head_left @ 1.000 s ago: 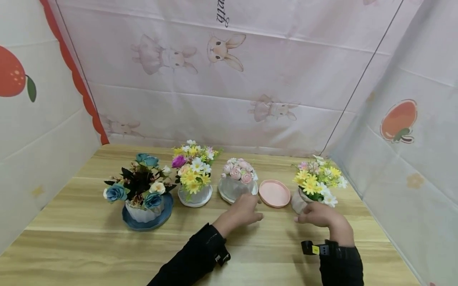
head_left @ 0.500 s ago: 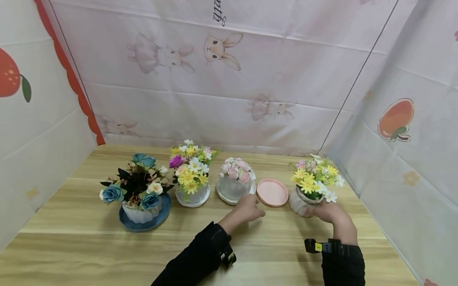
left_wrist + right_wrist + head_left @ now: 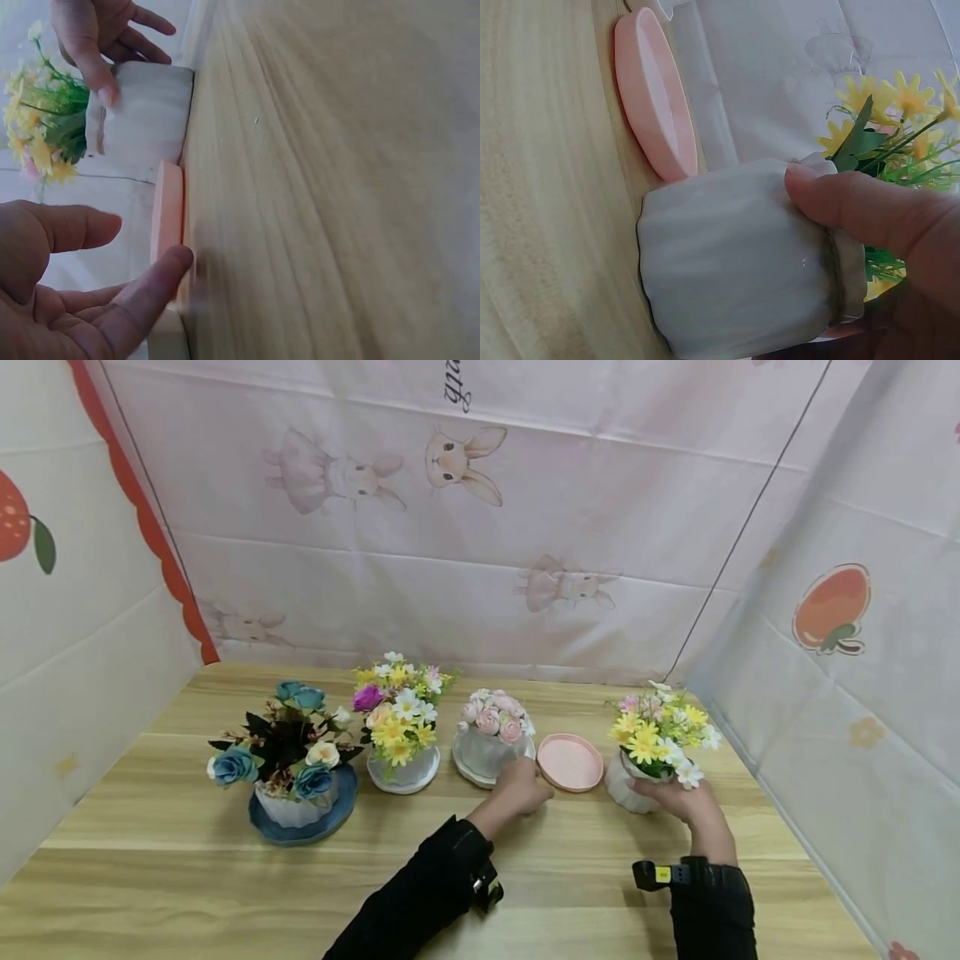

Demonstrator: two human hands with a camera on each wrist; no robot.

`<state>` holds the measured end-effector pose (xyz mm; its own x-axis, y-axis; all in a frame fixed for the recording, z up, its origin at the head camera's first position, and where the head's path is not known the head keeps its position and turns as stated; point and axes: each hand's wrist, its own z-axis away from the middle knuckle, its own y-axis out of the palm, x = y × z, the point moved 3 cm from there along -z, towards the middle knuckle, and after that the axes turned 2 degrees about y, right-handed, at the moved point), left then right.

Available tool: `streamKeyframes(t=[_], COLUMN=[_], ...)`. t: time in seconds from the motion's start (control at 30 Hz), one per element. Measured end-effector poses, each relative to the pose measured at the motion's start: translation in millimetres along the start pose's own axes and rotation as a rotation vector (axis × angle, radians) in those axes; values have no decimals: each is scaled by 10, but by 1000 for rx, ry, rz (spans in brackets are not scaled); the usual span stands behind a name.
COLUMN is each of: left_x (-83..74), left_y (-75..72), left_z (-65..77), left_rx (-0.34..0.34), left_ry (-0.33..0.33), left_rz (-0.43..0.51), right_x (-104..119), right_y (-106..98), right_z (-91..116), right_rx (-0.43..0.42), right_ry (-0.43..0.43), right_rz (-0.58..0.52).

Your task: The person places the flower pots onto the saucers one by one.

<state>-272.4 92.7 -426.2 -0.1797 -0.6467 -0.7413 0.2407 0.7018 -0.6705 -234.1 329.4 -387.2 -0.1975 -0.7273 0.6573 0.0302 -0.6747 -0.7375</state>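
Note:
On the right of the head view stands a white ribbed flowerpot with yellow, white and pink flowers. My right hand grips it near the rim. In the right wrist view the thumb lies on the pot's side, and the other fingers are partly hidden behind it. To the pot's left lies a shallow pink saucer holding nothing. My left hand is at the saucer's front left, thumb and fingers apart. In the left wrist view one fingertip overlaps the saucer's near edge, close to the tabletop.
Left of the saucer, a pot of pink roses stands on a grey-white saucer. Farther left are a mixed-flower pot on a white saucer and a blue-rose pot on a blue saucer. Printed cloth walls enclose the wooden table.
My right hand has moved up along the flowerpot and now grips it near the rim. My left hand has shifted slightly right, toward the saucer, staying low.

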Motion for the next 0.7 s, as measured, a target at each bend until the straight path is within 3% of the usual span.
streamKeyframes(t=[0.17,0.27,0.57,0.7], left_x=[-35,-57,-87,-108], left_y=[-18,-14,-2,19], left_z=[-69,-109,-197,-232], left_rx=[-119,-155,-206,-229], left_ry=[-5,-8,-45,-14], left_rz=[-101,-149,-187,-205], right_x=[14,27,39,31], right_y=[-8,-8,2,-1], right_z=[-14,-26,-42,-39], right_rx=[-27,-36,-25,-24], right_ry=[-18,-46,-11,-14], right_rz=[36,57,34,54])
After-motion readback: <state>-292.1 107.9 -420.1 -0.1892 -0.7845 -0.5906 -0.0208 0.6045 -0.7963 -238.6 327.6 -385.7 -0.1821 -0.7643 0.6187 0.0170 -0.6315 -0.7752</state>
